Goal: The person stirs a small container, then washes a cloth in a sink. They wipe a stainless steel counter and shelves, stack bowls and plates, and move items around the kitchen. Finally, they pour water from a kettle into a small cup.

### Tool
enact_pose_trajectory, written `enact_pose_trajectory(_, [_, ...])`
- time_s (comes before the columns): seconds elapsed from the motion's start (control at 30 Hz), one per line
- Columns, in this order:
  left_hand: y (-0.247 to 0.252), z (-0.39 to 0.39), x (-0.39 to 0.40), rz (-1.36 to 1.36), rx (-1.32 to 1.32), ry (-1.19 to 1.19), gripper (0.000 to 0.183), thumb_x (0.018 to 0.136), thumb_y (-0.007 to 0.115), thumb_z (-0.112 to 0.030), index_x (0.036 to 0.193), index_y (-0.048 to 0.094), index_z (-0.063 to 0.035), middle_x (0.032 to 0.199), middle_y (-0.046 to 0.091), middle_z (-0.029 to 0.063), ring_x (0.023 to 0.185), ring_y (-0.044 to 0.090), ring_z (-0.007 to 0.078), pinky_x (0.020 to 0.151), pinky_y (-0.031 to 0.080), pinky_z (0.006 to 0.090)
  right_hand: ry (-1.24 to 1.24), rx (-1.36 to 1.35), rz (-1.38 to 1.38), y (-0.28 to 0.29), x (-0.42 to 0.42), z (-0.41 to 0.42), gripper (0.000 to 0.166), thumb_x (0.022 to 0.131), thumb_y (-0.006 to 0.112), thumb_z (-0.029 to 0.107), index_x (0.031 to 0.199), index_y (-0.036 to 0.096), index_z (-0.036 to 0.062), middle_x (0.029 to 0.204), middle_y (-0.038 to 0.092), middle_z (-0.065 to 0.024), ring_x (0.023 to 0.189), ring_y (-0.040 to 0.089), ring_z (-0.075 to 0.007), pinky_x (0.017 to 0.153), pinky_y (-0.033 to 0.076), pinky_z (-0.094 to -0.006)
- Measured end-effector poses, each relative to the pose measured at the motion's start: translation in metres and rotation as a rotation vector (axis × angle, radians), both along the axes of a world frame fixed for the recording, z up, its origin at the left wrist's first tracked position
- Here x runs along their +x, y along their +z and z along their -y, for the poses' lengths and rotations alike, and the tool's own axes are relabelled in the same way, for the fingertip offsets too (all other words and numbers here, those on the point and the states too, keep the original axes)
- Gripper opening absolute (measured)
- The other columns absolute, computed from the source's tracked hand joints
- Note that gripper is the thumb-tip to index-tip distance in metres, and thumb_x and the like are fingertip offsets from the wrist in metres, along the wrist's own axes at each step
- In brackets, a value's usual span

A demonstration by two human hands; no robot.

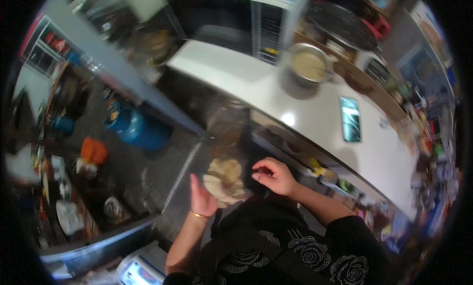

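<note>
A crumpled beige item, cloth-like or dough-like, (223, 181) lies against my left hand (202, 198), whose thumb or fingertip points up beside it; a gold-coloured bracelet circles that wrist. How the fingers hold it from beneath is hidden. To the right of the item, my right hand (272, 176) hovers with its fingers curled and nothing visible between them. Beyond the hands, a metal pot (309, 65) with pale beige contents stands on a white countertop (258, 81). A smartphone (350, 119) lies on the same counter, right of the pot.
A microwave oven (221, 22) stands at the counter's back. Blue gas cylinders (142, 128) and an orange container (94, 150) are on the floor at left, past a grey post (147, 89). Crowded goods line the right side. A lit device (140, 272) is at the lower left.
</note>
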State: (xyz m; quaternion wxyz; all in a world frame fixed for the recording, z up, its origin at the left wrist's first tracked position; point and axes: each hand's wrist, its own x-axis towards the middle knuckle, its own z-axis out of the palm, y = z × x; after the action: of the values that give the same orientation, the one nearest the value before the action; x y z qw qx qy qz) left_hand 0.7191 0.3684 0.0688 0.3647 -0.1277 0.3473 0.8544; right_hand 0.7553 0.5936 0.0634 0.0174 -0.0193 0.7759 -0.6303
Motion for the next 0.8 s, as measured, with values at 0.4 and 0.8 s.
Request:
enact_pose_trajectory(0.4, [-0.01, 0.185, -0.066, -0.163, -0.04, 0.43, 0.083, 0.077, 0.032, -0.067, 0.131, 0.021, -0.0058, 0.128, 0.036, 0.0099, 0.117, 0.037, 0.025, 0.094, 0.034, 0.0398, 0.676, 0.585, -0.586, 0.032, -0.155, 0.261, 0.064, 0.069, 0.065, 0.033, 0.122, 0.039, 0.0098, 0.119, 0.038, -0.0183, 0.107, 0.041, -0.0352, 0.088, 0.034, -0.0432])
enact_pose_trajectory(0.8, [-0.021, 0.37, -0.213, -0.18, 0.01, 0.384, 0.084, 0.076, 0.037, -0.066, 0.135, 0.016, -0.0092, 0.133, 0.031, 0.0091, 0.117, 0.037, 0.0235, 0.095, 0.031, 0.0379, 0.798, 0.093, -0.221, -0.025, -0.352, 0.455, 0.062, 0.065, 0.065, 0.013, 0.121, 0.038, 0.0063, 0.104, 0.052, -0.0162, 0.089, 0.055, -0.0276, 0.076, 0.045, -0.0362])
